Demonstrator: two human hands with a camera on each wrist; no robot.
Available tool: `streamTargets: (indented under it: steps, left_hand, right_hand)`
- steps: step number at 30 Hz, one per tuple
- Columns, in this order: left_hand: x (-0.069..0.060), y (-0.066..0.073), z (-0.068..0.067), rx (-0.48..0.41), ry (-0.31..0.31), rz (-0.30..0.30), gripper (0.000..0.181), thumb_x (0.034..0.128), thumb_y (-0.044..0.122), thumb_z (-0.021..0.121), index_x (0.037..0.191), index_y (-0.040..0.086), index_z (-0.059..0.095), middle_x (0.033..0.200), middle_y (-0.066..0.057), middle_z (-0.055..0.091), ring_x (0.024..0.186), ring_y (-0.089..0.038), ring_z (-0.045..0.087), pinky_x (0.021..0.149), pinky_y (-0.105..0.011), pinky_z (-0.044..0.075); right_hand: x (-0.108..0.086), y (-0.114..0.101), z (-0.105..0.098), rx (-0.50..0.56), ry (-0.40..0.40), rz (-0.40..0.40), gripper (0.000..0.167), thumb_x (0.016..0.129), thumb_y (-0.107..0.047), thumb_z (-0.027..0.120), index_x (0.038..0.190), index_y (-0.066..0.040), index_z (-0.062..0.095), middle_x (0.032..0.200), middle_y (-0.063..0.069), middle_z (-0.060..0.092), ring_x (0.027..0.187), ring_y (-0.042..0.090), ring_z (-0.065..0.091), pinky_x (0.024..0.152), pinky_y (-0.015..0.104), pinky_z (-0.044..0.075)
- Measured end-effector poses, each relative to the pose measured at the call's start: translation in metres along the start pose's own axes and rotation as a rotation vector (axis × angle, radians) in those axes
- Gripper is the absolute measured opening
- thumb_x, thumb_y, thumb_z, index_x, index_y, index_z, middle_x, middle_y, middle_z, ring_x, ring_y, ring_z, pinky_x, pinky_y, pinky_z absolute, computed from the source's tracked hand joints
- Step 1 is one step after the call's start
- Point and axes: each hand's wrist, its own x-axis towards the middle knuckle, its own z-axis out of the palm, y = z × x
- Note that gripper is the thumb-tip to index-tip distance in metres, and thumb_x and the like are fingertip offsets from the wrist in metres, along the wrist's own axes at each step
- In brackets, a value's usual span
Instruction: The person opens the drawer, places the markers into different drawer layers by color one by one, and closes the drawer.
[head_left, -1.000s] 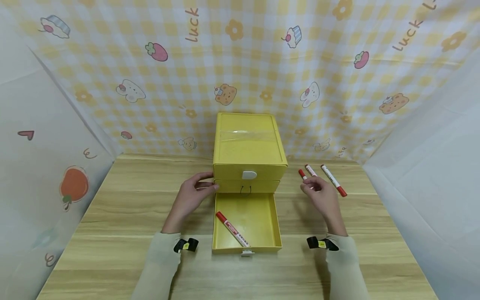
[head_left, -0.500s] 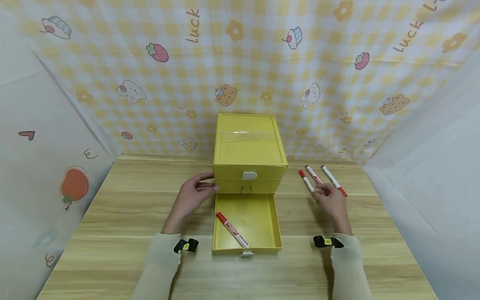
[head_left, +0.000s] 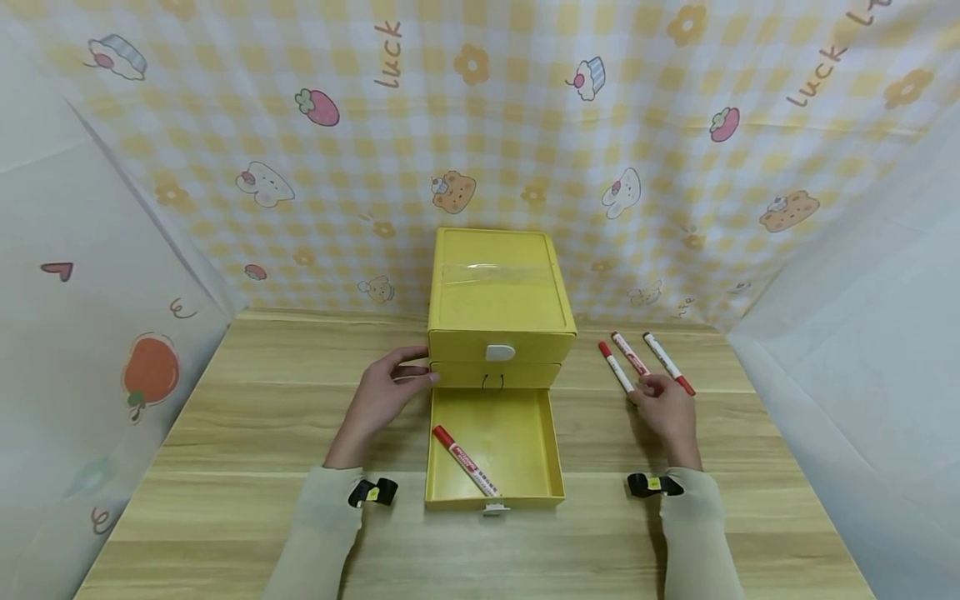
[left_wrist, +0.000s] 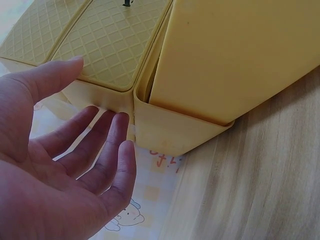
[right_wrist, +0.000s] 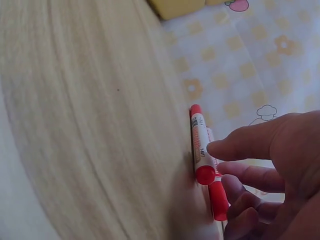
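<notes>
Head view shows a person's two hands at work over a wood-grained table [head_left: 262, 400]. On it stands a yellow drawer box [head_left: 501, 287] with clear tape [head_left: 487, 272] across its top; its lowest drawer [head_left: 517, 442] juts out toward the person. A red-capped marker [head_left: 465, 461] lies slantwise inside that drawer, cap toward the back left, other end by the front wall. The left hand [head_left: 381, 396] is at the box's left front edge, its thumb reaching to the front and its other fingers along the side, spread and loosely bent, gripping nothing; the left wrist view shows the fingertips right by the side wall. To the right of the box, three more markers lie on the table: a left marker [head_left: 617, 367] with a red far end, a middle marker [head_left: 628, 352], and a right marker [head_left: 664, 358] with a red near end. The right hand [head_left: 666, 408] is at the near ends of the left and middle ones, covering part of them. In the right wrist view its thumb tip meets a marker's white barrel and the fingers bend beside it; whether they pinch anything cannot be told. Behind everything hangs a yellow-checked cloth [head_left: 517, 108].
</notes>
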Motion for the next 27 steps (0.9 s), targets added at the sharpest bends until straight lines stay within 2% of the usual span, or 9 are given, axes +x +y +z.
streamTargets:
  steps: [11,27]
  left_hand:
    - [-0.0014,-0.0008,0.0013,0.000,0.006,-0.006,0.056,0.1014,0.023,0.084,0.151,0.006,0.064,0.147,-0.018,0.067,0.126,-0.037,0.071,0.102,-0.052,0.061]
    - [-0.0012,0.0001,0.0009,0.011,0.002,0.007,0.057,0.1014,0.023,0.083,0.152,0.005,0.063,0.141,-0.020,0.070,0.125,-0.037,0.072,0.101,-0.053,0.061]
  right_hand:
    - [0.0010,0.0094,0.0071,-0.032,-0.004,-0.009,0.026,0.095,-0.011,0.081,0.113,0.007,0.075,0.093,0.015,0.070,0.086,0.033,0.061,0.078,0.044,0.045]
    - [0.0006,0.0090,0.0088,-0.034,-0.018,0.008,0.027,0.092,-0.016,0.085,0.109,0.005,0.078,0.088,0.012,0.072,0.077,0.024,0.061,0.070,0.038,0.045]
